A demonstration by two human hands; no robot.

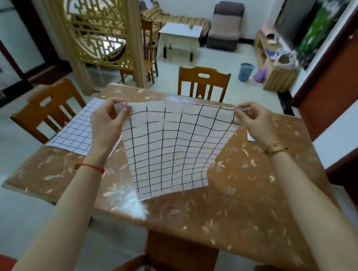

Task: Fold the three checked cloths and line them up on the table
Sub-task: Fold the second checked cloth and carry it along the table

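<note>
Editor: Where is the cloth?

Reporter: A person holds one checked cloth (173,147) up over the flower-patterned surface (253,201), stretched between both hands. The left hand (107,123) pinches its upper left corner, the right hand (255,122) its upper right corner. The lower edge hangs toward the near side.

Editor: And the others?

Reporter: A second checked cloth (76,130) lies flat at the surface's left edge, partly behind the left hand. A white sliver (249,137) shows past the right wrist; what it is cannot be told. A wooden chair (203,82) stands at the far side.
</note>
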